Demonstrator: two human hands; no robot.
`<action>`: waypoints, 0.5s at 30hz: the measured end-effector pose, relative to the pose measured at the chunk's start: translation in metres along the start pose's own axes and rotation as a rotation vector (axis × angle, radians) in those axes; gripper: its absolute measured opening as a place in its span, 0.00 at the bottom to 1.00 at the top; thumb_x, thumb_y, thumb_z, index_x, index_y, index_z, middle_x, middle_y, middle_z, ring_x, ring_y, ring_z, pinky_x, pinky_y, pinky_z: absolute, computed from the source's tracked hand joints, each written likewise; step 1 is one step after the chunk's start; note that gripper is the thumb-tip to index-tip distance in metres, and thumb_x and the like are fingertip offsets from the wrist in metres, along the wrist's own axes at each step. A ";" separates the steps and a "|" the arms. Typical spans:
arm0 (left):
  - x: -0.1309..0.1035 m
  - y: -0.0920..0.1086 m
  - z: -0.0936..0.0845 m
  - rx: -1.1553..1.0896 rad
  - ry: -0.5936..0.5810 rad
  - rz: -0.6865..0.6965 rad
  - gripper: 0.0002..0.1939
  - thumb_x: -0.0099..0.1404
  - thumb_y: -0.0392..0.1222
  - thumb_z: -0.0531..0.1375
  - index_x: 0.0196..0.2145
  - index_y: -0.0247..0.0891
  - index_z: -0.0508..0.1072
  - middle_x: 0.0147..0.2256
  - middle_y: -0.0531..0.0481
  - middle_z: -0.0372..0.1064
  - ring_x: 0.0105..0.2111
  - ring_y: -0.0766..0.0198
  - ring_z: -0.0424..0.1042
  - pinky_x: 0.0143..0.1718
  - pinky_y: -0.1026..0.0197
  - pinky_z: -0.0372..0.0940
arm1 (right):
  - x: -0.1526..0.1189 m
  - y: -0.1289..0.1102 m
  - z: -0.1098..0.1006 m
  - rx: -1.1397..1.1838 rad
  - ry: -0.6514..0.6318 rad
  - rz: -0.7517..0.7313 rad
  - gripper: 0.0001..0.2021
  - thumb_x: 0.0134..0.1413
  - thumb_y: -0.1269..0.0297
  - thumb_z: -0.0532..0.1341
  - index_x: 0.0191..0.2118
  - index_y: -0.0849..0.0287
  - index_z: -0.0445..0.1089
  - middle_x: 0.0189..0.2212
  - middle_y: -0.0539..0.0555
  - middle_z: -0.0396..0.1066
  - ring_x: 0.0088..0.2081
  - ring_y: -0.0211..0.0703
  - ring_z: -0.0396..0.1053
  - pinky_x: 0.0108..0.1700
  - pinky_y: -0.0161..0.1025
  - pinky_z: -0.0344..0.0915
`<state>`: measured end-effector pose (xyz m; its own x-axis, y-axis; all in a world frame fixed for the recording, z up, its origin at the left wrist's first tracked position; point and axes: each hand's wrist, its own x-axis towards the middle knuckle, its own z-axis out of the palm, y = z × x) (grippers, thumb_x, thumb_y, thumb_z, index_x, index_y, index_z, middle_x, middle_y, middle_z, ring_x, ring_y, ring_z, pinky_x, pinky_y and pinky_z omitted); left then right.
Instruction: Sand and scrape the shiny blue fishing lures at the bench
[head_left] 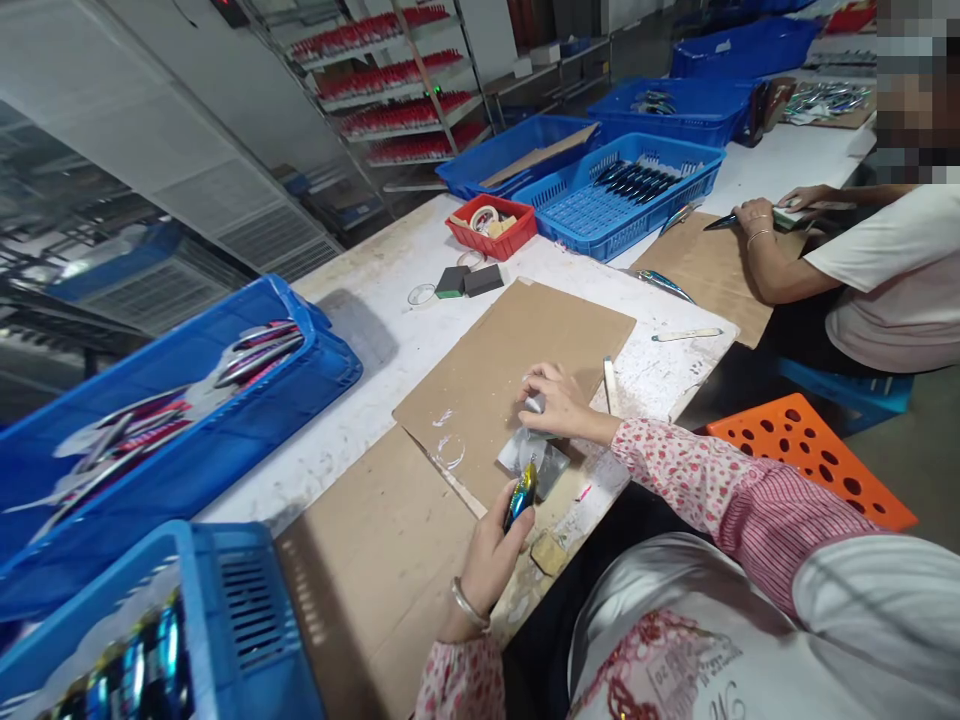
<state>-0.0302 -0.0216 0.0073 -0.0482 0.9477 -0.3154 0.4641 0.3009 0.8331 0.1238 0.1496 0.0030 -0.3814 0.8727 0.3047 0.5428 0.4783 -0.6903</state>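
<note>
A shiny blue and yellow fish-shaped piece (522,494) is held in my left hand (496,548), its yellow end pointing away from me. My right hand (556,402) is curled around a small pale grey object (535,402) just beyond it. Between and below the hands lies a clear plastic bag (551,468) at the near edge of a brown cardboard sheet (525,330). A yellowish block (549,553) rests on the table edge beside my left hand. To the right of my right hand is a white stick-like tool (610,386).
Blue crates (180,400) with fish-shaped pieces stand at the left. Dark sanding blocks (482,281), a red tray (493,228) and a blue basket (622,195) sit farther back. A person (885,250) works at the right, near an orange perforated stool (810,455).
</note>
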 end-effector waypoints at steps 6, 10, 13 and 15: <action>-0.001 0.002 0.006 0.550 0.058 0.085 0.24 0.68 0.49 0.46 0.57 0.34 0.61 0.41 0.39 0.75 0.42 0.52 0.74 0.41 0.54 0.65 | 0.001 0.003 0.003 -0.080 -0.070 -0.036 0.10 0.46 0.60 0.65 0.38 0.53 0.72 0.50 0.53 0.62 0.51 0.50 0.57 0.51 0.47 0.55; 0.001 0.002 0.009 0.730 0.029 0.017 0.23 0.68 0.49 0.48 0.55 0.33 0.62 0.38 0.39 0.76 0.38 0.52 0.76 0.37 0.56 0.65 | 0.001 0.001 0.005 -0.113 -0.124 -0.058 0.11 0.47 0.58 0.65 0.37 0.53 0.71 0.50 0.53 0.62 0.53 0.51 0.55 0.50 0.47 0.55; 0.005 0.002 0.010 0.785 -0.023 -0.041 0.20 0.69 0.49 0.49 0.50 0.33 0.64 0.37 0.39 0.76 0.37 0.52 0.76 0.34 0.58 0.63 | -0.005 -0.013 0.010 -0.132 -0.163 -0.069 0.11 0.48 0.57 0.65 0.38 0.53 0.71 0.50 0.54 0.61 0.53 0.52 0.55 0.50 0.48 0.55; 0.008 0.001 0.010 0.783 -0.046 -0.045 0.18 0.69 0.48 0.48 0.49 0.33 0.65 0.37 0.39 0.76 0.36 0.53 0.76 0.33 0.58 0.63 | -0.009 -0.024 0.014 -0.130 -0.205 -0.121 0.12 0.48 0.56 0.65 0.38 0.53 0.70 0.50 0.54 0.62 0.52 0.52 0.54 0.50 0.48 0.55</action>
<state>-0.0212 -0.0150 0.0013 -0.0526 0.9258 -0.3743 0.9517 0.1600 0.2621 0.1033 0.1289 0.0078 -0.5860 0.7766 0.2313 0.5703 0.5981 -0.5631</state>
